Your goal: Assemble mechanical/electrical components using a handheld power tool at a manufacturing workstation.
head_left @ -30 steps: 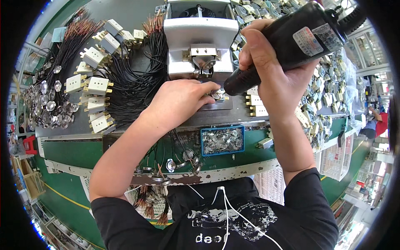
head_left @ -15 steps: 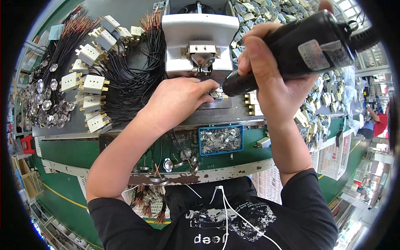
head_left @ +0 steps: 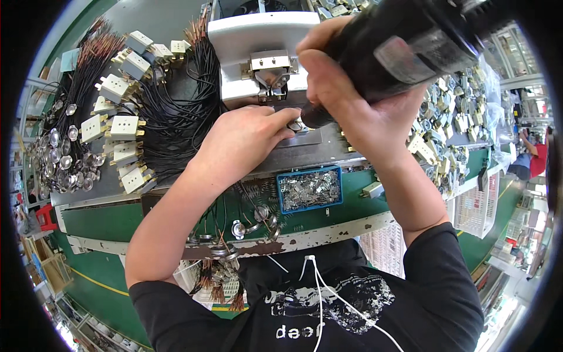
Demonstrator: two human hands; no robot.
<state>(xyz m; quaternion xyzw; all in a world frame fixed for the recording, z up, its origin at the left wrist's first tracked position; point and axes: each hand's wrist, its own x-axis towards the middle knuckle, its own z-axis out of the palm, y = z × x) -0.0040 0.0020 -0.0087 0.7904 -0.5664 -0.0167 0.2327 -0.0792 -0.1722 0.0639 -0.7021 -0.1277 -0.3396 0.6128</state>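
Note:
My right hand [head_left: 366,111] is wrapped round a black electric screwdriver [head_left: 358,56], which tilts down to the left. The screwdriver's narrow nose reaches a small metal-and-white part [head_left: 298,125] on the bench just below the silver press-like fixture [head_left: 264,32]. My left hand [head_left: 246,135] pinches that part between thumb and forefinger from the left. The screwdriver's nose and my fingertips hide much of the part, and the bit's tip cannot be made out. Black wires [head_left: 176,126] with bare copper ends lie left of my left hand, joined to cream-coloured blocks [head_left: 124,127].
A blue bin [head_left: 280,196] of small metal pieces stands at the bench's near edge. Round metal discs on wires [head_left: 237,229] lie on the green lower ledge. Many blocks [head_left: 448,123] are heaped at the right, beyond my right forearm. A person in red stands far right.
The screwdriver and my right hand have shifted left and tipped, bringing the nose closer to the pinched part. The whole view has also shifted slightly. My left hand keeps its pinch.

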